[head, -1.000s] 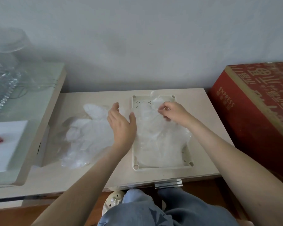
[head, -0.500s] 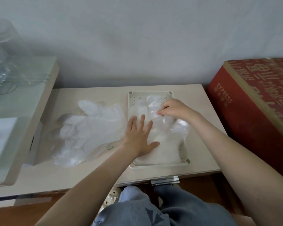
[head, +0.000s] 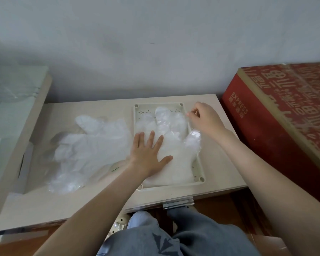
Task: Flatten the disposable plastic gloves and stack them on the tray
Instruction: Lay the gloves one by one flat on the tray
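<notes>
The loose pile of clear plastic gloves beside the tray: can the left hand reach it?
Probably yes. The left hand presses the clear plastic glove on the cream plastic tray; the loose pile of clear gloves lies right beside it, nothing between.

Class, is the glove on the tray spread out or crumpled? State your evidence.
Spread out. The glove lies on the tray with fingers fanned; the left hand presses it flat, the right hand pinches its edge.
</notes>
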